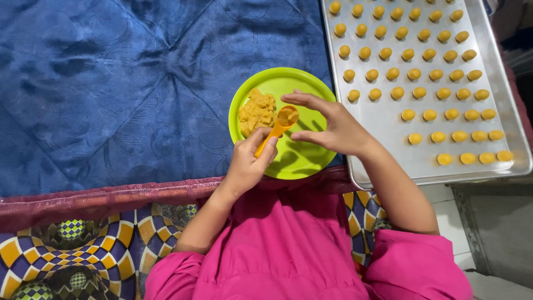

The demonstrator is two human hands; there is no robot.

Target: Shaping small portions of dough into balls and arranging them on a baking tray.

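A lime-green plate [302,158] lies on a blue quilted cloth and carries a lump of yellow-orange dough [257,113] on its left side. My left hand [249,161] grips the handle of a small orange scoop [280,124] whose bowl is filled with dough, held over the plate. My right hand [333,126] hovers beside the scoop's bowl, its fingers spread and curved toward it. A metal baking tray [388,122] to the right holds several rows of small yellow dough balls [415,74].
The blue quilted cloth [122,89] covers the surface to the left, edged with a dark red border [100,197]. A patterned yellow, blue and white fabric [66,250] lies below it. My pink clothing fills the bottom centre. The tray's right edge overhangs a grey floor.
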